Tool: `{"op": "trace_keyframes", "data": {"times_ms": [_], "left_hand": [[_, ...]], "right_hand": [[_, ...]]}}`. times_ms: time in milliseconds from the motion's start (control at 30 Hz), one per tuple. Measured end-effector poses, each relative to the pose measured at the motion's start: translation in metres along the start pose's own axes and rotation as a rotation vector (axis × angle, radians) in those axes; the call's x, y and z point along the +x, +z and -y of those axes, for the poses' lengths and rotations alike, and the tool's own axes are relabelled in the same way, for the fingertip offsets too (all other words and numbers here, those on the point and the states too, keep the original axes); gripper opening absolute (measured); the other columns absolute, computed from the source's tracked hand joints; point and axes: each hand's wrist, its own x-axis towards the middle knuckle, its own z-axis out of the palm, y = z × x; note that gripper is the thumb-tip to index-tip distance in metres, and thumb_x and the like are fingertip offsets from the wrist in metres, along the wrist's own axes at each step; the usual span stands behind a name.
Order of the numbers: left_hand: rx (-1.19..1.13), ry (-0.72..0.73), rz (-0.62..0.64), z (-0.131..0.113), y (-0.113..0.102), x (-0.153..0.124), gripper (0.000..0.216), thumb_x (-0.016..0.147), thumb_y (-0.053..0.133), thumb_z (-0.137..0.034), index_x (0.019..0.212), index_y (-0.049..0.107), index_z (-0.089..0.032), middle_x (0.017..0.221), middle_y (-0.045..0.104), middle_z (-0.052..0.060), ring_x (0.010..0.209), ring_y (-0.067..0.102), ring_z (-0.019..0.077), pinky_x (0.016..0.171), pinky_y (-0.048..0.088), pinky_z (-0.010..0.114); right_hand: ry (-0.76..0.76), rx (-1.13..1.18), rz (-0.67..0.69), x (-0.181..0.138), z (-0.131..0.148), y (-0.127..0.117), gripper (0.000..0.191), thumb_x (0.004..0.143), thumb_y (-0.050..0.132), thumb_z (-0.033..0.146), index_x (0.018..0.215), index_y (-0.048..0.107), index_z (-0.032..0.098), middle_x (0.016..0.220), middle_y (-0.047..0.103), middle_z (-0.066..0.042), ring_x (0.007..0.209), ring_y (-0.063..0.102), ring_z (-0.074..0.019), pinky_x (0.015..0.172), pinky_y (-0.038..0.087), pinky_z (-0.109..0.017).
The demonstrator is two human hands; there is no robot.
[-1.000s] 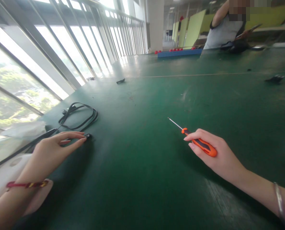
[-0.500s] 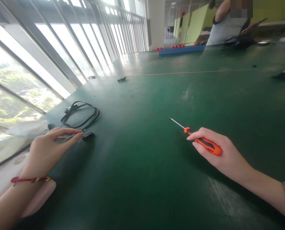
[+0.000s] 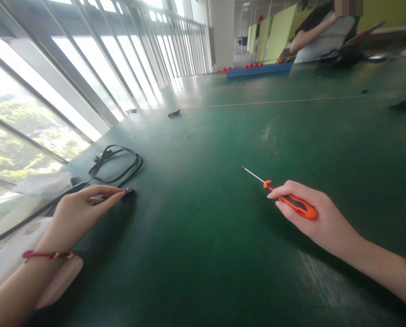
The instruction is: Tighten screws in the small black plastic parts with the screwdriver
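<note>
At the left, the thumb and fingertips of my left hand (image 3: 78,209) are pinched on a small black block (image 3: 129,191) with pale marks on its top. The block is low over the table or touching it; I cannot tell which. A black cable (image 3: 134,170) lies coiled just beyond that hand. On the right, my right hand (image 3: 325,220) is closed around the orange and dark grip of a screwdriver (image 3: 296,205). Its thin metal shaft points away to the upper left, apart from the other things.
The green table (image 3: 196,236) has a railing (image 3: 121,68) along its left side. A white roll (image 3: 28,231) lies beside my left forearm. Small black pieces (image 3: 174,113) lie farther off. A blue bar with red knobs (image 3: 259,70) and another person (image 3: 325,38) are at the far side.
My left hand has moved slightly right, and its fingertips now meet the black block. My right hand keeps the screwdriver almost in place. The other person's arm has shifted.
</note>
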Motion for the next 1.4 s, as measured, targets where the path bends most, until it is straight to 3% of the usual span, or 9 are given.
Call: {"op": "trace_keyframes", "data": {"times_ms": [100,567,933,1167,1400], "left_hand": [[-0.004,-0.04,0.026,0.0013,-0.0004,0.0037,0.057,0.053,0.063,-0.067,0.082,0.071,-0.019,0.089,0.073,0.006,0.083,0.067,0.0264,0.082,0.05,0.034],[0.005,-0.046,0.057,0.0073,0.0001,0.0058,0.043,0.061,0.064,-0.055,0.086,0.07,-0.021,0.094,0.073,0.003,0.085,0.068,0.0238,0.08,0.049,0.029],[0.045,-0.033,0.084,0.0017,0.0007,0.0047,0.043,0.063,0.062,-0.053,0.09,0.07,-0.02,0.094,0.073,0.003,0.085,0.065,0.0214,0.082,0.048,0.029],[-0.003,-0.017,-0.029,0.0025,-0.0007,0.003,0.045,0.062,0.06,-0.054,0.091,0.068,-0.02,0.092,0.071,0.003,0.083,0.064,0.0221,0.079,0.05,0.031],[0.002,0.054,-0.036,0.0004,0.0006,0.0037,0.044,0.061,0.057,-0.056,0.083,0.069,-0.019,0.087,0.071,0.004,0.084,0.064,0.023,0.084,0.051,0.034]], "right_hand": [[0.009,0.0,0.004,-0.0005,-0.0006,0.0001,0.01,0.086,0.052,0.025,0.091,0.061,0.024,0.083,0.061,0.001,0.068,0.058,-0.0105,0.063,0.046,-0.025],[-0.008,-0.009,0.002,-0.0008,0.0,-0.0006,0.01,0.086,0.052,0.024,0.09,0.061,0.023,0.081,0.06,0.002,0.065,0.056,-0.0087,0.06,0.045,-0.024],[0.013,-0.017,0.022,-0.001,-0.0008,-0.0009,0.011,0.087,0.051,0.027,0.091,0.061,0.023,0.082,0.06,0.001,0.065,0.056,-0.01,0.061,0.045,-0.025],[0.007,-0.014,0.02,0.0008,-0.0006,0.0001,0.011,0.087,0.051,0.026,0.091,0.061,0.023,0.081,0.059,0.001,0.063,0.055,-0.0088,0.059,0.044,-0.024],[0.008,-0.011,0.017,-0.0001,-0.0002,-0.0005,0.011,0.087,0.051,0.027,0.091,0.061,0.023,0.081,0.06,0.001,0.062,0.055,-0.0089,0.058,0.044,-0.024]]}}
